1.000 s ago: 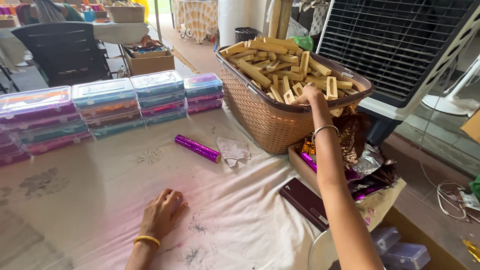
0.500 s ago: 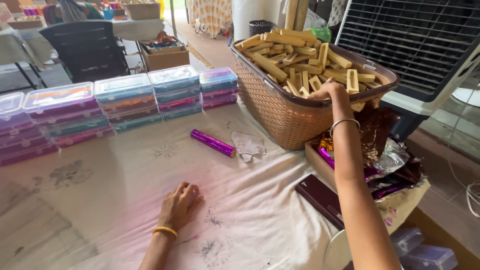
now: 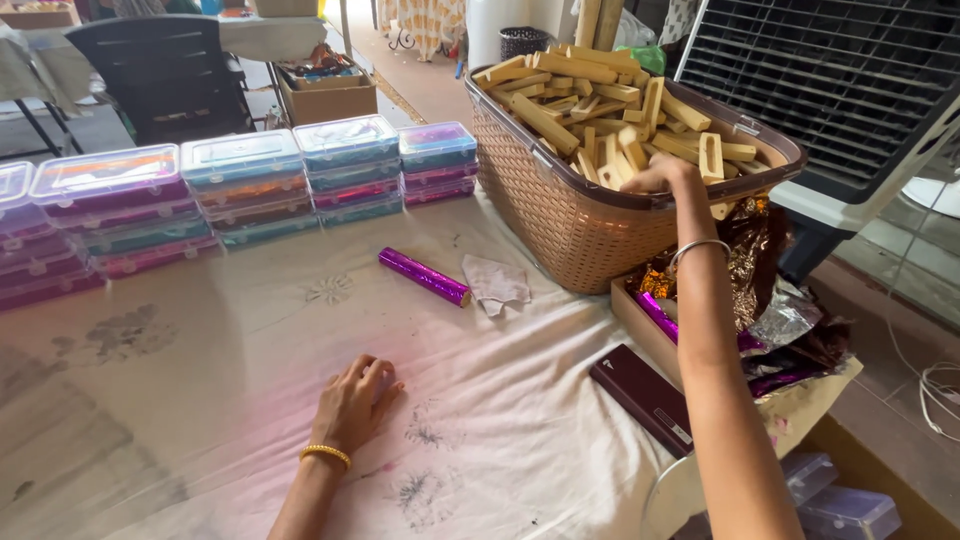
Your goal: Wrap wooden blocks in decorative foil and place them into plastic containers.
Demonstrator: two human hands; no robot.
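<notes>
My right hand (image 3: pixel 662 176) reaches into a brown woven basket (image 3: pixel 560 215) heaped with pale wooden sticks (image 3: pixel 590 100). Its fingers curl among the sticks at the near rim; whether they grip one is hidden. A silver bangle sits on that wrist. My left hand (image 3: pixel 355 400) rests flat on the white embroidered tablecloth (image 3: pixel 200 350), holding nothing, a yellow bangle on its wrist. A stick wrapped in shiny purple foil (image 3: pixel 424 276) lies on the cloth beside a crumpled white scrap (image 3: pixel 495 284).
Stacks of clear-lidded plastic boxes (image 3: pixel 240 185) with coloured contents line the far side. A cardboard tray (image 3: pixel 640 330) of foil wrappers and a dark maroon flat case (image 3: pixel 645 398) sit by the basket. A black louvred cooler (image 3: pixel 850 90) stands right, a dark chair (image 3: pixel 165 70) behind.
My view has shifted slightly, so the table appears lower and to the right. My right hand stays at the basket rim among the sticks; my left hand stays on the cloth.
</notes>
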